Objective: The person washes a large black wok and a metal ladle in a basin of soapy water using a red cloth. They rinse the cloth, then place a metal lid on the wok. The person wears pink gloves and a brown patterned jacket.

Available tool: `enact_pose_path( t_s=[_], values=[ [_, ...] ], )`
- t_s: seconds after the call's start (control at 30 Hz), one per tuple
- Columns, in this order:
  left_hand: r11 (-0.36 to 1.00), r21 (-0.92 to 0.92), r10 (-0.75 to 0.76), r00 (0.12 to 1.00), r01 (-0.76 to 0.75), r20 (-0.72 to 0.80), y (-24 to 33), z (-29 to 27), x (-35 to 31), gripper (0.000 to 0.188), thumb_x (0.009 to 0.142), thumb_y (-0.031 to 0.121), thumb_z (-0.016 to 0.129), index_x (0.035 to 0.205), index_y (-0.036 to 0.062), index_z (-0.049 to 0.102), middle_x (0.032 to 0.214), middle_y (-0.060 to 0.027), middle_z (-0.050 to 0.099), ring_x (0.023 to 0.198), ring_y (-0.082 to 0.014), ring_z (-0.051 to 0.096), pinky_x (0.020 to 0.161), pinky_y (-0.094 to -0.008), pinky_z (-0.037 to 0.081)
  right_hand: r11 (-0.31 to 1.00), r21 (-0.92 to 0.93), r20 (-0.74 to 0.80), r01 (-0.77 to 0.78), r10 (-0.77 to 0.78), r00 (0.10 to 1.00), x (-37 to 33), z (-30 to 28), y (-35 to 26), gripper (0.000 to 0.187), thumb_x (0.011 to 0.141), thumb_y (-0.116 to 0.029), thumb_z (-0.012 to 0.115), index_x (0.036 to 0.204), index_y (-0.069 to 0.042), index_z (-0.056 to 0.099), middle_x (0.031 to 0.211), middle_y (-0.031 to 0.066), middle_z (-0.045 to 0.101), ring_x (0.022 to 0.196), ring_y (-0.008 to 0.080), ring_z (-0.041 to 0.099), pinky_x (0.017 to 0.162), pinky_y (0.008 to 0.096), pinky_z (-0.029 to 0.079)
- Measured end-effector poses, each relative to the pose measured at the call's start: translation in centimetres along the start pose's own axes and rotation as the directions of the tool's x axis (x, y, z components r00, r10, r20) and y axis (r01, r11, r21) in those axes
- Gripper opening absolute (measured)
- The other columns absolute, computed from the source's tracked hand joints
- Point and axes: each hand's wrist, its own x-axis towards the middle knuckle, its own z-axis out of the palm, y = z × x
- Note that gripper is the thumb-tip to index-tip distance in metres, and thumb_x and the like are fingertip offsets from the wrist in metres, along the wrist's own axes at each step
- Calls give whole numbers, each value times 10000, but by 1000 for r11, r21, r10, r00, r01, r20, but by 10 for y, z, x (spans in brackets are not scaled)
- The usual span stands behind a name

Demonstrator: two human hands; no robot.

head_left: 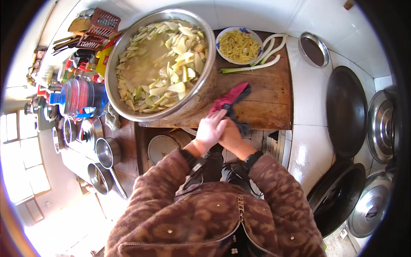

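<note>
My left hand (209, 130) and my right hand (233, 137) meet at the front edge of a wooden table (265, 107). Both are closed about the near end of a crumpled cloth (229, 97), pink-red on one side and dark grey on the other. The left hand's fingers overlap the right hand and hide part of the grip. Beyond the hands the cloth spreads over the boards. To its left stands a large metal basin (207, 81), filled with sliced pale-green vegetable (182, 53) in cloudy liquid.
Behind the cloth are a bowl of yellow shreds (239, 45) and scallions (269, 53). A round tin (314, 50) with dark contents stands on the white tiled ledge (306, 141). Dark woks (346, 111) and metal lids lean at right. Saucepans (108, 152) and a blue jug (85, 98) sit left.
</note>
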Motion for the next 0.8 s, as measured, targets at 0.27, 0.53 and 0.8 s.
enact_pose_path(
  t_s=[0.27, 0.53, 0.8],
  values=[
    [857, -230, -489, 868, 461, -85, -46, -73, -103, 436, 1022, 328, 416, 1261, 12, 599, 1087, -197, 678, 998, -294, 659, 884, -351, 496, 921, 322, 526, -222, 21, 850, 54, 32, -82, 225, 706, -150, 629, 908, -119, 723, 851, 165, 695, 814, 363, 662, 745, 447, 523],
    [836, -548, 6, 1000, -12, -12, 14, -26, -19, 498, 1004, 232, 462, 1430, -21, 411, 1321, -186, 569, 1200, -260, 558, 1019, -349, 423, 999, 8, -232, -40, 41, 972, 1, -83, -34, 244, 715, -98, 624, 934, -153, 715, 977, 49, 679, 981, 265, 617, 823, 400, 501],
    [895, -72, 439, 837, -441, 326, 89, 142, 87, 500, 940, 239, 556, 1344, -43, 468, 1311, -264, 539, 1234, -405, 493, 1053, -428, 389, 716, -184, -531, -674, 504, 681, -145, -122, 47, 364, 741, -107, 650, 1105, -121, 659, 1194, 61, 614, 1075, 302, 551, 936, 394, 464]
  ],
)
